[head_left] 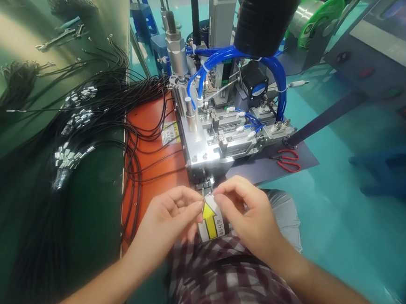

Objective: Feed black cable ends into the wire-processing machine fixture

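My left hand [173, 213] is closed in a pinch, thumb against fingers, at the front end of a metal machine [206, 154]. Opposite it, my right hand [250, 216] is also pinched, its fingertips a short gap from the left ones. Whatever sits between the fingertips is too small to make out. Just below them lies a white label [212, 223] with a yellow arrow and printed characters, partly covered by the fingers. A small metal fixture [207, 183] juts from the machine just beyond my fingertips.
Bundles of black cables [97, 101] with pale connector ends lie at left, some crossing an orange board [151, 162]. Red-handled scissors [288, 159] rest on a grey plate at right. Blue tubes [219, 59] arch over the machine. A control box [381, 67] stands at upper right.
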A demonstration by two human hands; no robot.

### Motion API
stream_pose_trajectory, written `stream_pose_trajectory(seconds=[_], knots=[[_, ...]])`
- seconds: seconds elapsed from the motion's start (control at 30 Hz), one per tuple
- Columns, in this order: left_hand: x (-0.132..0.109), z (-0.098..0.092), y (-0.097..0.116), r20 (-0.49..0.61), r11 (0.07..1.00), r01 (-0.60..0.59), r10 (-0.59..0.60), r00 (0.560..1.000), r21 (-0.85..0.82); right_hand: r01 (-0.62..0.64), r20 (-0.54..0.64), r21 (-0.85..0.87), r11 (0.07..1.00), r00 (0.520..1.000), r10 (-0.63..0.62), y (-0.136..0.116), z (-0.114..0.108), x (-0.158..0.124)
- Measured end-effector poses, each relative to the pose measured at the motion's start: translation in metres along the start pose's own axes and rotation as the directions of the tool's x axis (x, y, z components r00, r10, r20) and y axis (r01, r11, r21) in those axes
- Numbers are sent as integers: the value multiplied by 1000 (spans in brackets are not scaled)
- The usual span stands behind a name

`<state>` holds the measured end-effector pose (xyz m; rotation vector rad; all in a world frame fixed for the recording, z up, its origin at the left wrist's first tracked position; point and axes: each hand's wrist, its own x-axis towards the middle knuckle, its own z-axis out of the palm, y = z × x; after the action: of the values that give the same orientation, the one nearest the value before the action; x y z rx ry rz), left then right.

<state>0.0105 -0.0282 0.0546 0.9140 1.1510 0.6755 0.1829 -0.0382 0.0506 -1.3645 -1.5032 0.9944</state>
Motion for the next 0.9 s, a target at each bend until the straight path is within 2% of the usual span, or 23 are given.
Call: stream_pose_trajectory(seconds=[0.13, 0.2, 0.27, 0.37, 0.43, 0.57, 0.77, 0.9], knots=[[-3, 1, 0, -30, 996, -21, 24, 999, 83, 45, 12, -51, 998, 999, -45, -6, 3, -1], [-4, 2, 0, -32, 996, -28, 31, 999, 83, 19, 27, -39, 999, 999, -18, -6, 3, 0], [-4, 4, -1, -32, 998, -49, 50, 998, 32, -120, 79, 56, 991, 990, 115, -6, 3, 1], [-4, 6, -4, -49, 996, -67, 64, 997, -66, -403, 261, 244, 882, 903, 341, -6, 2, 3], [-4, 6, -6, -42, 994, -32, 27, 999, -101, -484, 327, 304, 820, 862, 387, -7, 2, 4], [-5, 6, -4, -32, 989, 42, -47, 998, -144, -486, 303, 334, 808, 867, 396, -9, 5, 1], [-4, 8, -5, -118, 987, 27, -46, 992, -160, -454, 260, 287, 844, 885, 387, -7, 17, -13], [0, 7, -8, -76, 977, 92, -108, 991, -192, -429, 287, 222, 876, 887, 362, -5, 13, -12]])
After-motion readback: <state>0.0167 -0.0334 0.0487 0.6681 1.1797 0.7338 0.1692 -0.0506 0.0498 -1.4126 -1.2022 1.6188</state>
